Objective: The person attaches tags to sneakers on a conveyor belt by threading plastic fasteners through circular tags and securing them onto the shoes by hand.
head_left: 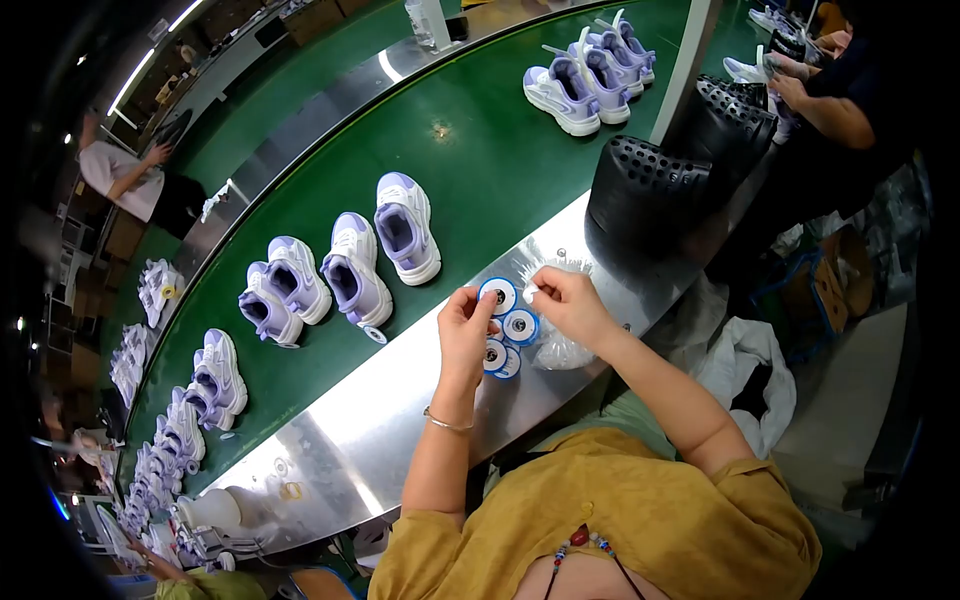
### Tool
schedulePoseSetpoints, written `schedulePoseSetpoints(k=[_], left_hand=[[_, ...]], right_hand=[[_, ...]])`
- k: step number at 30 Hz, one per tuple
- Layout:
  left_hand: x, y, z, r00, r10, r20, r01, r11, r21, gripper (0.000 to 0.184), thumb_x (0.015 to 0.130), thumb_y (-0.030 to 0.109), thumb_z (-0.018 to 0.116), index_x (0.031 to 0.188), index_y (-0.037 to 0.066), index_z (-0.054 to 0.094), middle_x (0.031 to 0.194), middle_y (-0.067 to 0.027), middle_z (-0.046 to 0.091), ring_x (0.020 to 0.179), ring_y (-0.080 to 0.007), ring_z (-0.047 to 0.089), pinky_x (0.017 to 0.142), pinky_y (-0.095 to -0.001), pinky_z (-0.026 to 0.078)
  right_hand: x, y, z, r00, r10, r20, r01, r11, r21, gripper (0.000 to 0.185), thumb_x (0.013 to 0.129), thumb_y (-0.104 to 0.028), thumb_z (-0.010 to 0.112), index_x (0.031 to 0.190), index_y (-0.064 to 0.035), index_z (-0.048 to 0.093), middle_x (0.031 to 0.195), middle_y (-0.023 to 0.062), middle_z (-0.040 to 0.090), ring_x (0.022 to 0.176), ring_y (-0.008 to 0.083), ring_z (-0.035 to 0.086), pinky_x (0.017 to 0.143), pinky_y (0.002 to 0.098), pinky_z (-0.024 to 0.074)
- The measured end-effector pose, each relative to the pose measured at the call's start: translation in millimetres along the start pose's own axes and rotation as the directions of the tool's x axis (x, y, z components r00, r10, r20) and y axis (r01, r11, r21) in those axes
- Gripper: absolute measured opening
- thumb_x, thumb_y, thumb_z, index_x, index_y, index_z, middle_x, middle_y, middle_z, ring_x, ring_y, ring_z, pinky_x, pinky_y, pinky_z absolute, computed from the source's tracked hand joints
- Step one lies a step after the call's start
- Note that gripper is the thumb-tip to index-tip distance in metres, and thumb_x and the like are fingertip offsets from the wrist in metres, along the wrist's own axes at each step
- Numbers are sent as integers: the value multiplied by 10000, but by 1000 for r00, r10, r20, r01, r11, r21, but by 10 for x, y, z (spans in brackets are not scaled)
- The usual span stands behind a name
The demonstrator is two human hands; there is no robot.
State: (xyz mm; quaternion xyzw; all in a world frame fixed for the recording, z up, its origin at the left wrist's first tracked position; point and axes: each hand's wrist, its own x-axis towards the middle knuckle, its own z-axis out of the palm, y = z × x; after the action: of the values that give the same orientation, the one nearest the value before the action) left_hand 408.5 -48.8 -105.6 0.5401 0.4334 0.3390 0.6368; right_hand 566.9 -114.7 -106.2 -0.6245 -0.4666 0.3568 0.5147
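While pinching a round blue-rimmed tag (504, 293) between thumb and fingers of the left hand (464, 330), also got the right hand (568, 300) just beside it, with fingers bunched tight on some small white bit (530, 292), honestly too tiny to make out. Got more round tags (520, 327) overlapping just below, over the shiny metal surface (350, 430); can't tell if gripped too or just lying there. Right next to those, under the right hand, got a crumpled clear plastic bag (562, 352). Also seeing lilac-and-white sneakers (407, 228) on the green belt (470, 170) past the left hand, with toes pointing away.
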Motion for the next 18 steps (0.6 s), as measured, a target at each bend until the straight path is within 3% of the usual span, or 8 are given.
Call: schedulePoseSetpoints(k=[1,2,3,6,13,16,18], left_hand=[[-1,2,5,1000,-14,-16,12,996,-91,121,836,103,598,877,-9,579,768,-43,606,587,-71,510,498,-196,415],[-2,40,35,999,-12,-50,3,986,-167,116,848,96,583,886,-13,568,792,-65,613,623,-97,550,506,-216,455],[-9,64,57,999,-8,-52,-1,986,-169,116,848,96,583,886,-13,568,792,-65,613,623,-97,550,506,-216,455],[-22,112,86,996,0,-88,-26,958,-287,119,856,84,574,905,-19,540,833,-89,611,699,-127,595,562,-253,519],[-32,120,106,996,44,-79,-69,933,-354,111,867,74,562,898,-28,530,853,-91,605,750,-147,604,656,-269,539],[-9,104,108,992,99,-72,-120,900,-418,117,873,77,559,900,-36,543,894,-112,608,791,-168,608,737,-301,535],[-4,114,94,994,107,-30,-106,833,-542,126,874,82,563,882,-44,568,946,-131,610,839,-181,606,802,-326,515]], right_hand=[[-38,-95,27,1000,-11,6,11,1000,-24,80,797,-53,565,817,25,563,625,-10,527,553,36,452,493,216,375],[-43,-190,98,998,-57,-25,57,998,-22,103,769,-82,574,781,19,556,578,89,536,519,129,504,500,294,404],[-21,-183,118,998,-62,-24,61,998,-23,103,769,-82,574,781,19,556,578,89,536,519,129,504,500,294,404],[45,-151,145,993,-105,-50,96,984,-147,110,752,-114,568,744,-7,550,611,136,566,533,258,551,510,349,419],[112,-206,174,994,-87,-67,73,978,-193,105,759,-113,562,747,-9,558,621,144,573,552,270,573,512,360,423],[148,-131,220,984,-160,-83,139,965,-222,105,776,-108,552,759,-4,553,621,150,572,553,281,571,510,362,421],[163,-122,228,982,-170,-82,155,975,-160,85,797,-83,545,785,1,550,616,132,566,518,235,548,497,335,411]])
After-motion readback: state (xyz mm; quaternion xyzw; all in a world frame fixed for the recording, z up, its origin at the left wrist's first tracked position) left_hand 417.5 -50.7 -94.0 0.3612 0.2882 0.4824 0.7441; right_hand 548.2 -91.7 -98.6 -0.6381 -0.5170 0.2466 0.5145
